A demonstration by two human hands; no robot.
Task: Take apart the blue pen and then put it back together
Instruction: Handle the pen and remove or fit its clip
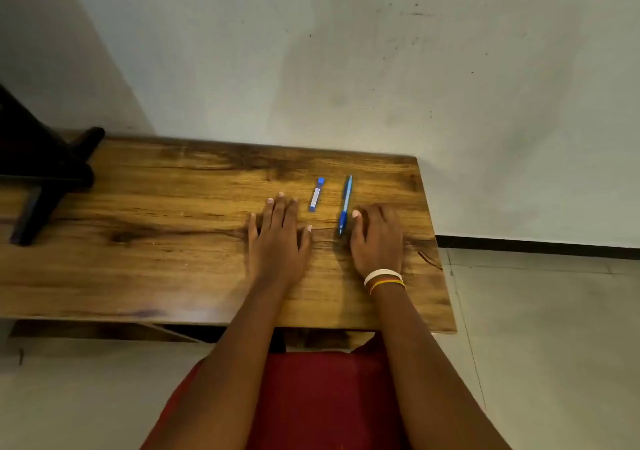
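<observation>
The blue pen (345, 205) lies whole on the wooden table (156, 228), running front to back with its tip toward me. My right hand (376, 238) rests on the table just right of the pen, fingers curled, thumb close to the pen's lower grip; it holds nothing. Flat on the table to the pen's left lies my left hand (279, 235), fingers spread and empty. A small blue-capped lead case (317, 194) sits between the left hand's fingertips and the pen.
A black stand or chair base (38, 176) occupies the table's far left. The wall runs right behind the table. The table's right edge is close to my right hand, with tiled floor (540, 328) beyond.
</observation>
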